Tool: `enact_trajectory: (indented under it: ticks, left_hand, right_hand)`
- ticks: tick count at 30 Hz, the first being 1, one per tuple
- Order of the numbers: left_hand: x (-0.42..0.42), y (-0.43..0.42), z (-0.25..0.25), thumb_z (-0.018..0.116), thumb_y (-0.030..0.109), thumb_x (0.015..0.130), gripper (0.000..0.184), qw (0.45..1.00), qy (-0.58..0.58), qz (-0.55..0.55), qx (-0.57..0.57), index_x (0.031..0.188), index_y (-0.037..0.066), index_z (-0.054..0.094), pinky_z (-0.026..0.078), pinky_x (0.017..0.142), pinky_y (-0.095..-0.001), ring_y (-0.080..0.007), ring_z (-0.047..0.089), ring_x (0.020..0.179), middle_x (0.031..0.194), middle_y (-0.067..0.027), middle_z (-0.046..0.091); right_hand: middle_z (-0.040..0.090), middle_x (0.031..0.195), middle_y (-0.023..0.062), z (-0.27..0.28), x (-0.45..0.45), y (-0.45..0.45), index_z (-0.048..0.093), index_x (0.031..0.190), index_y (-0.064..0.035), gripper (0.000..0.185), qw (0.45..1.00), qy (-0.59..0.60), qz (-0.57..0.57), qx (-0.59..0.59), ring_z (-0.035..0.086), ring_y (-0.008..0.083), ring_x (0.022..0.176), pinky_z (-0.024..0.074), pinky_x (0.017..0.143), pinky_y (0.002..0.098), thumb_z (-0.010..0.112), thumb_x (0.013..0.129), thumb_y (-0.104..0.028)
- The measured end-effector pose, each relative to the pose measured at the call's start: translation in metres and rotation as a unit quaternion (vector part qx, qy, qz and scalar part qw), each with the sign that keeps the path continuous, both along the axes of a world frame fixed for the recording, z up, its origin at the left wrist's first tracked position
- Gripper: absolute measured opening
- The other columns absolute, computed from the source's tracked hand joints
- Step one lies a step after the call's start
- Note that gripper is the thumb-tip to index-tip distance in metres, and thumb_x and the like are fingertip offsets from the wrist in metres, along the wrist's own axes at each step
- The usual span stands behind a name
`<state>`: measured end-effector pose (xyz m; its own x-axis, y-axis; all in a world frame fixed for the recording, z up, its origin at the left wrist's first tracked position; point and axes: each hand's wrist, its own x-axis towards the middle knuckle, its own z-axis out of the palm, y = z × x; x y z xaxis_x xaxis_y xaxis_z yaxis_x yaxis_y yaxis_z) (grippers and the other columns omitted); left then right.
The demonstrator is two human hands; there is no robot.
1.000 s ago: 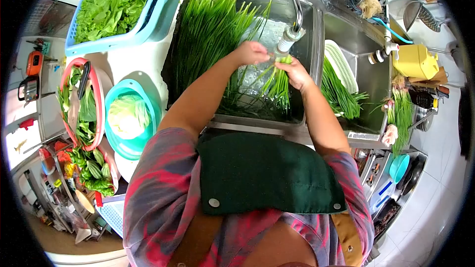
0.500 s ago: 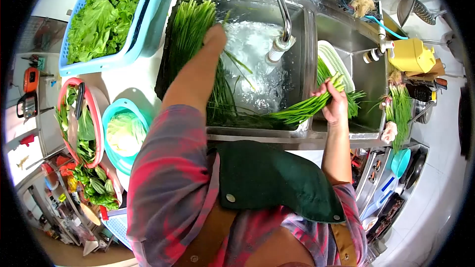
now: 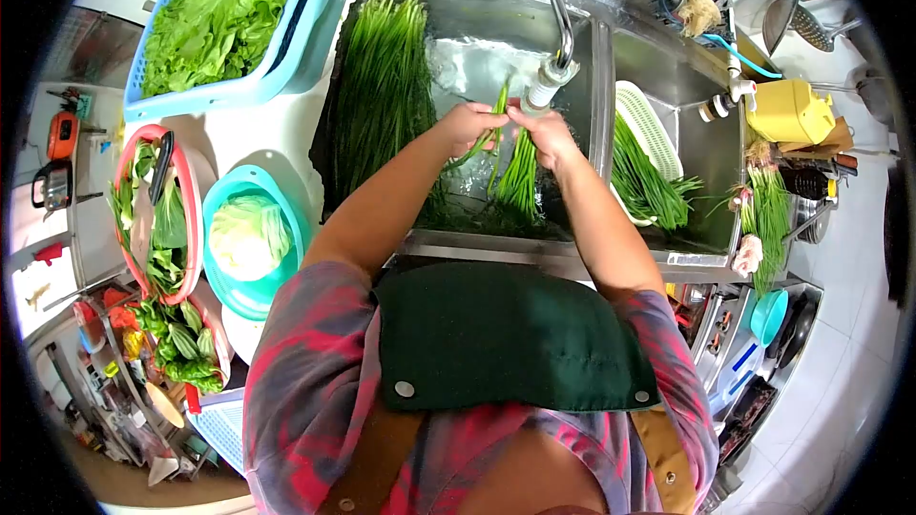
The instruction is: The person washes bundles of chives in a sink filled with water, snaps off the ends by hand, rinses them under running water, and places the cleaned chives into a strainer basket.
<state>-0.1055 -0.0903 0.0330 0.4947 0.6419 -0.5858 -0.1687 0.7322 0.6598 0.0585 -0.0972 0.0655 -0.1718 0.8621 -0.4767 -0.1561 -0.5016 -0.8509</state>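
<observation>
Both hands meet over the left sink basin [image 3: 584,67], just below the faucet [image 3: 549,81]. My right hand [image 3: 549,136] is closed round a bunch of chives [image 3: 518,181], whose leaves hang down into the water. Pinched in my left hand [image 3: 469,126] are a few chive strands [image 3: 500,113], close beside that bunch. A large pile of chives [image 3: 382,86] lies along the basin's left side. In the right basin, more chives [image 3: 649,172] rest in a pale green plastic basket [image 3: 654,119].
Left of the sink stand a blue basket [image 3: 262,100] of lettuce [image 3: 215,19], a turquoise bowl [image 3: 303,205] with a cabbage [image 3: 246,236], and a red-rimmed basin [image 3: 197,229] of greens. A yellow jug [image 3: 787,113] and spring onions [image 3: 766,219] sit at the right edge.
My right hand has moved left with its bunch from the divider to beneath the faucet. My left hand has left the chive pile and come right, with a few strands in it.
</observation>
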Motion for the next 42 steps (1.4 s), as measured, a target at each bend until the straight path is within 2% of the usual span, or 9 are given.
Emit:
enact_trajectory:
  ticks: [3,7,11,20,27,32,37,39,42]
  left_hand:
    - [-0.007,-0.006,0.004,0.062,0.019,0.077,0.024,0.999,-0.032,0.005,-0.003,0.096,0.008,0.056,0.044,0.069,-0.0299,-0.0131,0.055,0.078,0.085,-0.0019,0.059]
    - [-0.009,-0.002,0.010,0.065,0.018,0.075,0.029,0.977,0.050,0.209,-0.012,0.096,0.005,0.053,0.045,0.066,-0.0297,-0.0142,0.054,0.075,0.079,-0.0023,0.056]
    - [-0.014,0.021,0.011,0.070,0.017,0.069,0.025,0.979,0.028,0.189,0.077,0.084,0.004,0.054,0.044,0.055,-0.0268,-0.0134,0.052,0.066,0.076,-0.0041,0.055]
    - [-0.018,0.045,0.039,0.066,0.017,0.073,0.020,0.957,0.154,0.139,0.205,0.088,0.006,0.058,0.037,0.057,-0.0203,-0.0081,0.051,0.065,0.075,-0.0001,0.058]
    - [-0.033,0.056,0.011,0.060,0.014,0.077,0.011,0.925,0.087,0.346,0.129,0.081,0.005,0.057,0.039,0.052,-0.0236,-0.0100,0.051,0.062,0.074,-0.0017,0.058]
    - [-0.041,0.055,0.025,0.060,0.020,0.079,0.016,0.942,0.149,0.271,0.133,0.085,0.006,0.057,0.041,0.055,-0.0247,-0.0121,0.053,0.065,0.078,-0.0035,0.057]
    - [-0.014,0.020,0.023,0.056,0.017,0.081,0.022,0.984,0.076,0.101,0.124,0.097,0.002,0.055,0.041,0.054,-0.0248,-0.0114,0.052,0.065,0.079,-0.0061,0.057]
    - [0.001,0.006,-0.004,0.057,0.015,0.080,0.023,0.986,0.079,0.068,0.130,0.098,0.001,0.053,0.041,0.050,-0.0250,-0.0127,0.054,0.060,0.080,-0.0072,0.058]
    - [0.010,-0.010,-0.013,0.058,0.015,0.079,0.025,0.987,0.061,0.050,0.142,0.097,-0.001,0.051,0.043,0.048,-0.0258,-0.0148,0.055,0.056,0.079,-0.0084,0.058]
  right_hand:
    - [0.060,0.082,0.0070,-0.010,-0.002,0.006,0.058,0.087,0.0001,0.019,0.999,-0.007,0.031,0.020,0.052,0.0141,0.058,0.0422,0.051,0.0258,0.066,0.073,-0.010]
    - [0.059,0.074,0.0051,-0.011,-0.008,0.003,0.057,0.083,0.0000,0.021,0.993,-0.058,0.077,0.074,0.052,0.0132,0.058,0.0418,0.051,0.0251,0.070,0.069,-0.010]
    - [0.057,0.072,0.0038,0.000,-0.014,0.006,0.057,0.084,-0.0013,0.024,0.970,-0.149,0.193,-0.023,0.049,0.0119,0.055,0.0407,0.050,0.0244,0.071,0.067,-0.011]
    - [0.057,0.071,0.0032,-0.002,0.012,0.024,0.057,0.085,-0.0009,0.026,0.974,-0.123,0.185,0.040,0.047,0.0111,0.052,0.0391,0.051,0.0253,0.070,0.068,-0.017]
    - [0.058,0.070,0.0044,-0.017,0.049,0.040,0.060,0.083,0.0006,0.018,0.996,-0.075,0.033,-0.023,0.050,0.0111,0.055,0.0392,0.050,0.0246,0.067,0.071,-0.010]
    - [0.060,0.082,0.0052,0.029,0.067,0.041,0.051,0.099,-0.0031,0.030,0.996,-0.057,-0.057,0.035,0.051,0.0113,0.055,0.0433,0.048,0.0236,0.064,0.072,-0.002]
    - [0.060,0.075,0.0036,0.014,0.053,0.033,0.060,0.093,-0.0024,0.022,0.995,-0.092,0.041,0.001,0.049,0.0107,0.056,0.0401,0.054,0.0236,0.065,0.071,-0.006]
    - [0.060,0.076,0.0042,-0.039,0.045,0.034,0.060,0.089,-0.0009,0.022,0.991,-0.102,0.086,0.029,0.051,0.0117,0.060,0.0405,0.055,0.0247,0.067,0.069,-0.007]
    - [0.060,0.076,0.0047,-0.014,0.010,0.015,0.059,0.086,0.0012,0.022,0.990,-0.109,0.051,0.069,0.053,0.0131,0.063,0.0423,0.058,0.0253,0.068,0.068,-0.007]
